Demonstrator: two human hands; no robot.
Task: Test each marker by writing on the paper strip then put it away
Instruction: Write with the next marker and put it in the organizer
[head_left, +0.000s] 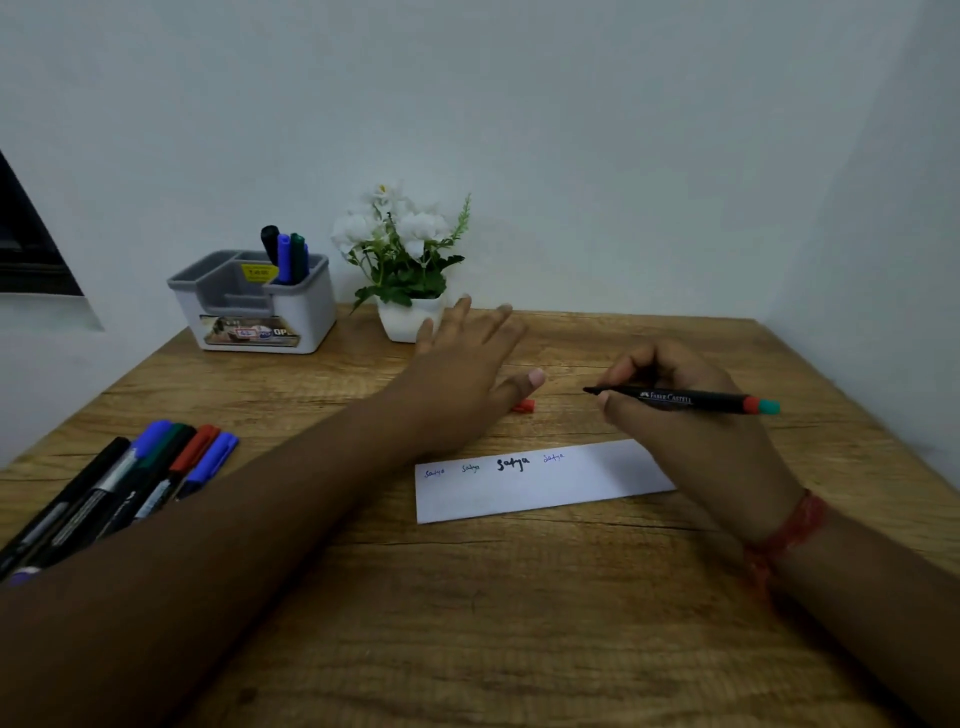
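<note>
Right fingers (618, 364) pinching uncapped marker (691, 399) above paper strip (540, 483), left fingers (467, 317) spread flat, red cap (524, 406) beside thumb

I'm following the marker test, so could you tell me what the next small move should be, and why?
Probably lower the right hand so the uncapped marker touches the blank part of the paper strip right of the four written words. Its red cap already lies on the table by the open left hand.

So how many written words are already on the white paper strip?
4 on the white paper strip, all along its top edge: two small blue ones at the left, one bold black one in the middle, one small blue one right of it. The right hand may hide more.
</note>
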